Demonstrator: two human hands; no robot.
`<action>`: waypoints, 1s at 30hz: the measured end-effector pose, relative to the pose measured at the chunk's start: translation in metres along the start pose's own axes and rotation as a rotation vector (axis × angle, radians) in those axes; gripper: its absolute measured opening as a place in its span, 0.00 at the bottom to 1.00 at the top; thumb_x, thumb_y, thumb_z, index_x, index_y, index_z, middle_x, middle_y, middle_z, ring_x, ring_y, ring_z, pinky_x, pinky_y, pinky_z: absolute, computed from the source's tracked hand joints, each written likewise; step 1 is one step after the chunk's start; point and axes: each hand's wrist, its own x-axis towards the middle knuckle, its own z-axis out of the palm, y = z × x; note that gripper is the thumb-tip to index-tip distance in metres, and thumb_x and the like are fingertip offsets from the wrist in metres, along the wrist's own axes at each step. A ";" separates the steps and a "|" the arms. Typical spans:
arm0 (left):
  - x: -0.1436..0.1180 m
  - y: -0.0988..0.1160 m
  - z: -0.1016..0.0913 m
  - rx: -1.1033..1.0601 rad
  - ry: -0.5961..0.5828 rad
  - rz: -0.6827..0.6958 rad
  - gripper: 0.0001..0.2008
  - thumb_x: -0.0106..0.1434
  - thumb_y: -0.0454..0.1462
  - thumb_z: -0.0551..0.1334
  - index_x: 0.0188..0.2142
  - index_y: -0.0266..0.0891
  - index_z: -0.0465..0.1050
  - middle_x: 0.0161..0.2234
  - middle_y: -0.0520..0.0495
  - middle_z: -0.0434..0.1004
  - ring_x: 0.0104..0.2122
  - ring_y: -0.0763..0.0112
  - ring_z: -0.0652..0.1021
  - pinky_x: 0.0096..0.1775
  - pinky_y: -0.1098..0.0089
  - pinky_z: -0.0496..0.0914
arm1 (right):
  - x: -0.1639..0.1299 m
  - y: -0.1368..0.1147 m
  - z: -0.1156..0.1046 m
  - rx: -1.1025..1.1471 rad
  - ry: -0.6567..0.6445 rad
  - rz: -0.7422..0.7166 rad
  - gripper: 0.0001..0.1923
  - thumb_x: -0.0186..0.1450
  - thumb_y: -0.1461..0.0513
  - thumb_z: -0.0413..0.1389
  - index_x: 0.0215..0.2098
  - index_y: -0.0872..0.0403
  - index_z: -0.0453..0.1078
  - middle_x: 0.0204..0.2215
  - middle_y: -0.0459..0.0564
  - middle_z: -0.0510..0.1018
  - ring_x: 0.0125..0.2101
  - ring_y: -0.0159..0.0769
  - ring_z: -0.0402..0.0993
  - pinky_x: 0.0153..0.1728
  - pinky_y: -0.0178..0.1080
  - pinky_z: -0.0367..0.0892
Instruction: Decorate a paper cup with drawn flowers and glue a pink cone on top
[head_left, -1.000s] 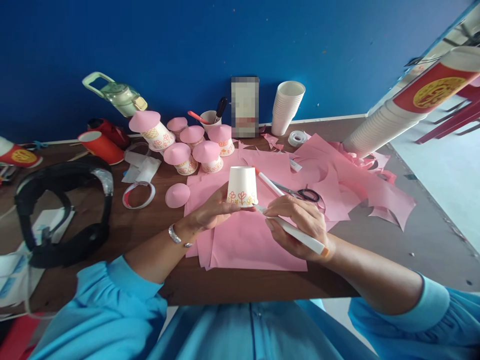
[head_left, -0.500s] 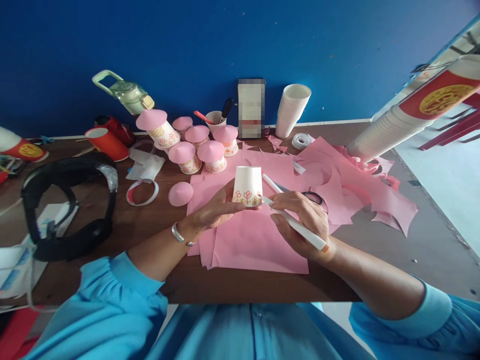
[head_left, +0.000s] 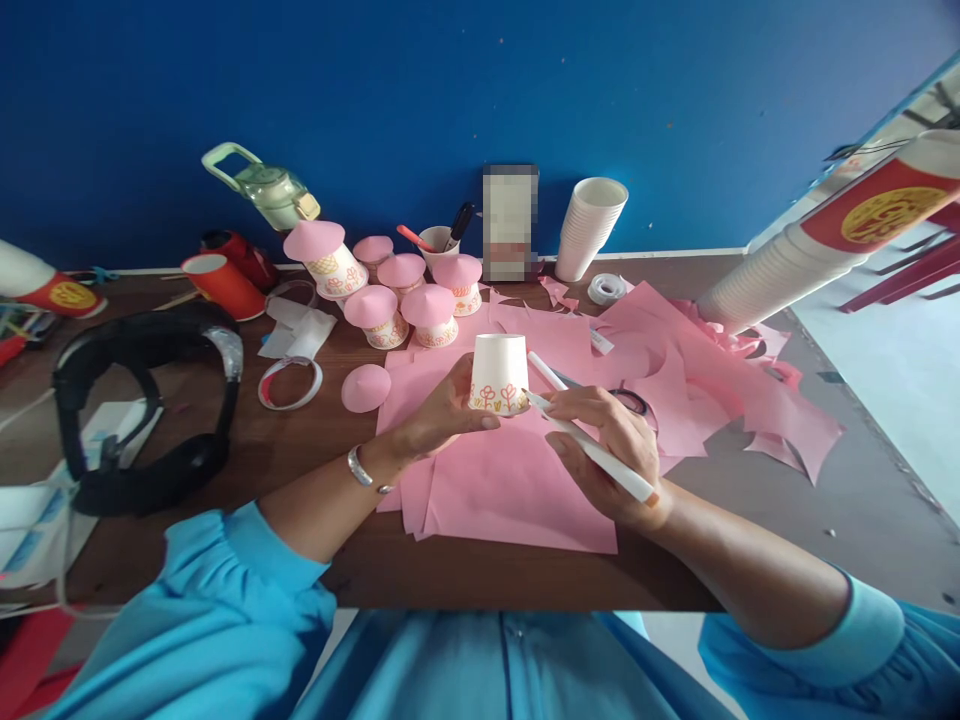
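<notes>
A white paper cup (head_left: 500, 360) is held upside down in my left hand (head_left: 444, 415), its fingers wrapped round the left side and the rim. Red flowers and yellowish marks are drawn in a band near the rim. My right hand (head_left: 611, 445) grips a white marker (head_left: 600, 462), whose tip meets the right side of the band. Pink paper sheets (head_left: 517, 490) lie under both hands. Behind the cup stand several decorated cups with pink cone tops (head_left: 429, 305). A loose pink cone (head_left: 366, 388) rests to the left of the sheets.
Pink scraps (head_left: 750, 390) and scissors (head_left: 631, 401) lie to the right. At the back are a phone (head_left: 510, 225), a cup stack (head_left: 591, 230), a tape roll (head_left: 606, 289) and a green bottle (head_left: 271, 195). A black headband device (head_left: 150, 485) sits at left.
My left hand has turned the cup slightly, so the drawn flowers have shifted on its visible side. The marker stays at the band's right side. The whole view has shifted a little.
</notes>
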 end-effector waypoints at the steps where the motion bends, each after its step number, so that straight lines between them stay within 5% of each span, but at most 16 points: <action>1: 0.000 0.000 0.000 -0.011 -0.001 -0.007 0.37 0.56 0.42 0.80 0.62 0.46 0.70 0.56 0.42 0.79 0.54 0.55 0.80 0.56 0.55 0.75 | 0.000 0.000 0.000 -0.002 0.002 -0.001 0.12 0.73 0.65 0.59 0.54 0.49 0.72 0.41 0.51 0.85 0.41 0.41 0.87 0.39 0.42 0.83; 8: 0.000 0.000 0.000 -0.043 -0.024 0.000 0.35 0.59 0.41 0.78 0.64 0.50 0.72 0.61 0.42 0.77 0.59 0.52 0.79 0.58 0.54 0.74 | -0.001 0.002 0.000 -0.012 0.024 -0.014 0.11 0.73 0.63 0.60 0.53 0.49 0.72 0.40 0.52 0.85 0.40 0.42 0.87 0.38 0.42 0.84; 16: 0.004 0.009 0.010 -0.021 -0.075 -0.069 0.19 0.68 0.44 0.72 0.57 0.45 0.79 0.55 0.41 0.83 0.55 0.58 0.81 0.57 0.59 0.74 | 0.000 0.002 0.000 -0.015 0.016 -0.002 0.11 0.73 0.64 0.60 0.53 0.50 0.73 0.42 0.54 0.86 0.43 0.43 0.88 0.41 0.43 0.85; 22: 0.002 0.018 0.014 0.078 -0.143 -0.091 0.23 0.62 0.41 0.76 0.56 0.43 0.79 0.54 0.43 0.83 0.56 0.57 0.79 0.57 0.60 0.73 | -0.001 0.001 0.004 0.018 -0.021 -0.035 0.14 0.70 0.67 0.61 0.53 0.51 0.74 0.43 0.54 0.87 0.43 0.44 0.88 0.42 0.44 0.85; 30: -0.001 0.007 0.002 0.032 -0.113 -0.074 0.13 0.63 0.39 0.75 0.46 0.40 0.82 0.46 0.43 0.84 0.48 0.59 0.83 0.55 0.56 0.77 | 0.002 -0.001 -0.001 -0.002 0.019 -0.039 0.11 0.72 0.64 0.60 0.53 0.50 0.72 0.40 0.53 0.86 0.39 0.42 0.87 0.38 0.43 0.84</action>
